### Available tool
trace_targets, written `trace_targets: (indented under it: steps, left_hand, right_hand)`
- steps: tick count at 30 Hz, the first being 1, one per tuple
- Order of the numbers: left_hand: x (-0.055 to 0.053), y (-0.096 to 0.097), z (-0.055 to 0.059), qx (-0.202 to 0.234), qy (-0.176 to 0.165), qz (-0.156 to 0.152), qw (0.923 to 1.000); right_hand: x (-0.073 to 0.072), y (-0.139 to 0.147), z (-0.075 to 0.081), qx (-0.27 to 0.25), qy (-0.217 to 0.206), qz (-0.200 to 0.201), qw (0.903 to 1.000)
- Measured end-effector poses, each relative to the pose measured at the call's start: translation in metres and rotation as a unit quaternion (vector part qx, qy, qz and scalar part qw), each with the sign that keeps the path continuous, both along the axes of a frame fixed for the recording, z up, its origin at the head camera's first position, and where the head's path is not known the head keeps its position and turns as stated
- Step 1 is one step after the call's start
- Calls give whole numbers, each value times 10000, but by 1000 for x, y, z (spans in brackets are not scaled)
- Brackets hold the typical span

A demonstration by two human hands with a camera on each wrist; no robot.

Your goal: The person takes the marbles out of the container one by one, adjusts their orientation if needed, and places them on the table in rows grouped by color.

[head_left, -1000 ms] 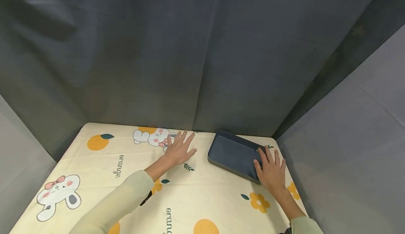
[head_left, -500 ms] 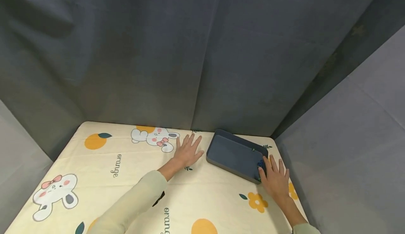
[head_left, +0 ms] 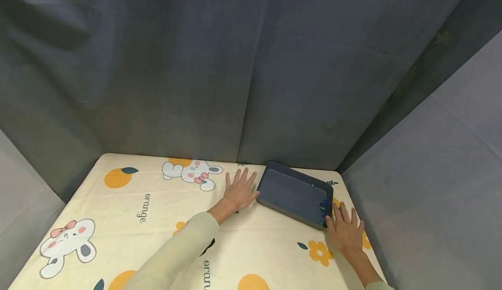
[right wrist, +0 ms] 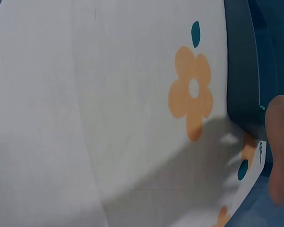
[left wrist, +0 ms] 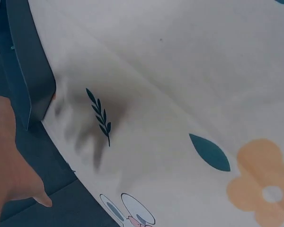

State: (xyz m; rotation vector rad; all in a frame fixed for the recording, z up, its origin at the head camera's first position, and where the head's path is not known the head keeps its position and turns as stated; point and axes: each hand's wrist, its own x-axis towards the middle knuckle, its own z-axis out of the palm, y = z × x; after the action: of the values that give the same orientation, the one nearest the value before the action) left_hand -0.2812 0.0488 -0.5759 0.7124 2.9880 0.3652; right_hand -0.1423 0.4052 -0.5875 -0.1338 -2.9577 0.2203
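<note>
A shallow dark grey tray [head_left: 288,194] lies at an angle near the far right of the table. Small blue bead-like things [head_left: 323,206] with green bits sit along its right end, and another small green bit [head_left: 312,186] is near the back wall. My left hand [head_left: 241,194], fingers spread, is at the tray's left side; whether it touches cannot be told. By the near right corner is my right hand [head_left: 347,233], fingers straight and holding nothing. The left wrist view has part of the tray [left wrist: 31,66] and left hand [left wrist: 12,161]. Similarly, the right wrist view shows the tray [right wrist: 244,71] and right hand [right wrist: 281,146].
A cream cloth [head_left: 164,233] printed with rabbits, oranges and flowers covers the table. Dark grey curtain [head_left: 188,72] hangs directly behind the far edge. Lighter grey panels [head_left: 443,172] stand on both sides.
My left hand has moved right, up to the tray's left side. The right hand has drawn back toward me and slightly right, uncovering the blue and green things. The tray is nearly unmoved.
</note>
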Motion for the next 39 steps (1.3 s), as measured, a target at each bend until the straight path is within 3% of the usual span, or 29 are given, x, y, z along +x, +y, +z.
trace_targets:
  steps: [6,13,18,29,39]
  left_hand:
    - [-5,8,-6,-72,73,13,9999]
    - [-10,16,-15,-155,-270,93,9995]
    - [-14,19,-23,-286,-330,127,9990]
    - [-22,27,-35,-535,-239,45,9983]
    - [-22,30,-39,-581,-559,-73,9967]
  right_hand:
    - [0,3,-5,-31,-41,-49,10000]
    - [-2,7,-16,-142,-217,-165,9995]
    - [-3,9,-21,-173,-401,-234,9988]
    - [-8,7,-19,-195,-678,-305,9970]
    - [-7,9,-18,-215,-1048,-300,9938]
